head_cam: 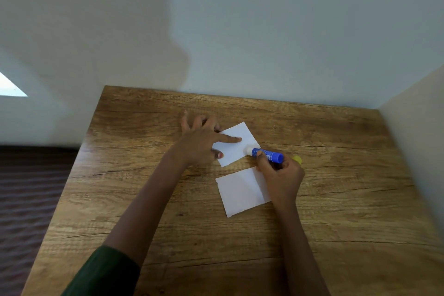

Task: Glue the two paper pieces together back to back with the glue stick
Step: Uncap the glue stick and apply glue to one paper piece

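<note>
Two white paper squares lie on the wooden table [168, 235]. The far paper [236, 149] is pinned flat by my left hand [201, 144], whose forefinger stretches across it and whose thumb presses its near left edge. My right hand [281, 175] grips the blue glue stick [268, 154] and lays its white tip on that paper's right edge. The near paper [240, 191] lies just below, with its right side partly under my right hand.
A small yellow thing [298, 159], perhaps the glue stick's cap, shows behind my right hand. A white wall stands along the table's far edge and a pale panel [418, 139] closes its right side. The table's left edge drops to a dark floor [26, 199].
</note>
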